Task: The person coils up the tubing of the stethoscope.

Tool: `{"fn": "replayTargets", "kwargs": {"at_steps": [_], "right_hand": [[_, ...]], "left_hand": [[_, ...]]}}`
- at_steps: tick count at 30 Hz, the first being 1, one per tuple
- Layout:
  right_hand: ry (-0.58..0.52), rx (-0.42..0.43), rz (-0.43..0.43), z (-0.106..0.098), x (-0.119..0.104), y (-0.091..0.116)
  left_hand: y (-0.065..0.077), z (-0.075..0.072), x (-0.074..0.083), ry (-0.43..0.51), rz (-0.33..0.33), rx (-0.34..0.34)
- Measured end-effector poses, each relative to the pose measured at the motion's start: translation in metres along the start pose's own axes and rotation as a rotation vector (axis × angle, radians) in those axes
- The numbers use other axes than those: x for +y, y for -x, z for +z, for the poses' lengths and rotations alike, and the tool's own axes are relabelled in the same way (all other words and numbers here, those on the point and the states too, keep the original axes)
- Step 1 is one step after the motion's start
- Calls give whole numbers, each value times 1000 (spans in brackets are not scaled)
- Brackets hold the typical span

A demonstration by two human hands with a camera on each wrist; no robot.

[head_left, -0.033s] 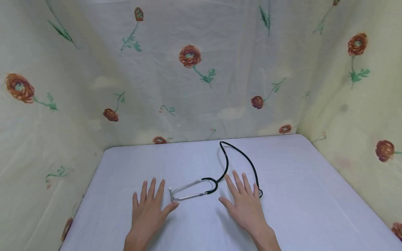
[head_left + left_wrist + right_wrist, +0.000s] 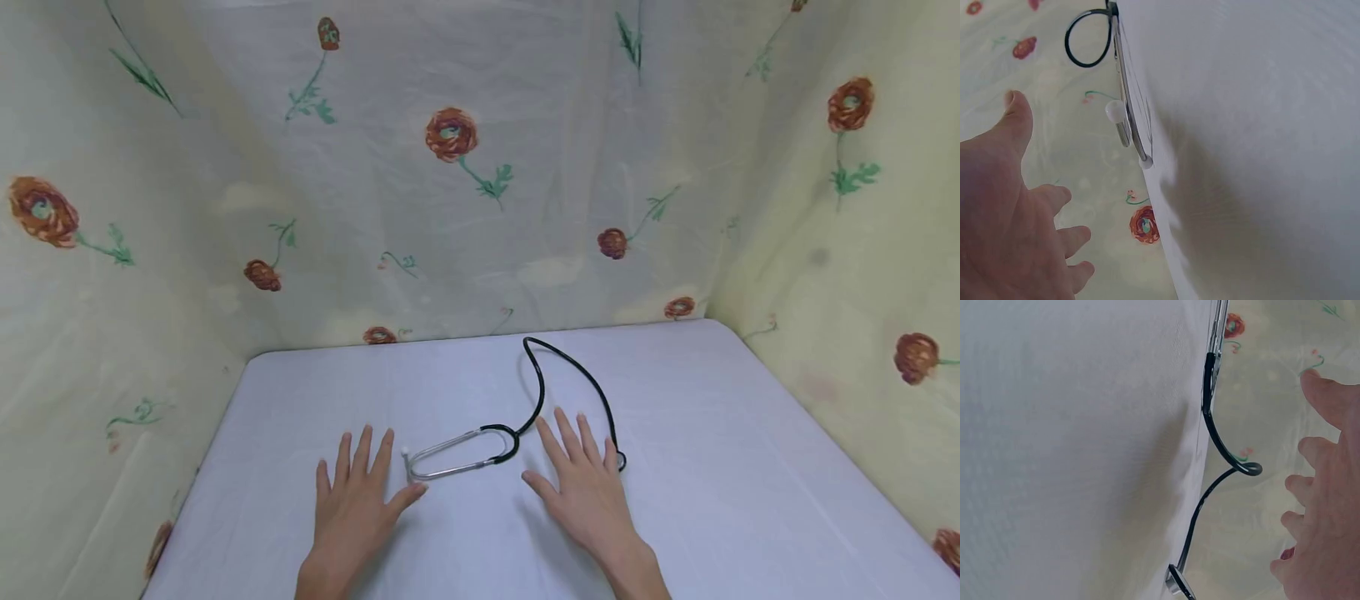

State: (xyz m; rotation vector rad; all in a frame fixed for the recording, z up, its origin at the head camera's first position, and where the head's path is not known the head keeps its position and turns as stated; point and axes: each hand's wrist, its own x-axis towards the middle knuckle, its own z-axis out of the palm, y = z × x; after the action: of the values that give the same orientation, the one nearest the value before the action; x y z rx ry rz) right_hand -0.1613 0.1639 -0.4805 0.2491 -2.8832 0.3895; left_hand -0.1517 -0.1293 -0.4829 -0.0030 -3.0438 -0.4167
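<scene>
Plainly | both hands (image 2: 352, 512) (image 2: 588, 500) hover outspread, holding nothing | stethoscope (image 2: 516, 435) (black-tubed) lies near, on white table (image 2: 750, 467)

Black-tubed stethoscope (image 2: 517, 442) on white table (image 2: 720, 467), near left grip (image 2: 352, 510) and right grip (image 2: 588, 498)

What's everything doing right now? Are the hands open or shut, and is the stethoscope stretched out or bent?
Left hand: open, fingers spread, holding nothing.
Right hand: open, fingers spread, holding nothing.
Stethoscope: lying on the table, not held.
Black tube: bent, not straight.
White eartips: apart from each other.
Flowered cloth: hanging, slightly wrinkled.
</scene>
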Motion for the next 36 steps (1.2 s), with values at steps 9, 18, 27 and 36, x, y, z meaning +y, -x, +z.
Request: {"fn": "replayTargets", "kwargs": {"at_steps": [9,18,27,36], "right_hand": [[8,40,8,0,2,4],[-11,35,0,-3,2,4],[17,7,-39,-7,-2,-4],[41,-6,-107,-8,0,-13]], "left_hand": [[-1,3,4,19,20,-10],[-6,2,6,43,70,-36],[-12,5,10,28,126,-54],[-22,8,18,45,181,-43]]}}
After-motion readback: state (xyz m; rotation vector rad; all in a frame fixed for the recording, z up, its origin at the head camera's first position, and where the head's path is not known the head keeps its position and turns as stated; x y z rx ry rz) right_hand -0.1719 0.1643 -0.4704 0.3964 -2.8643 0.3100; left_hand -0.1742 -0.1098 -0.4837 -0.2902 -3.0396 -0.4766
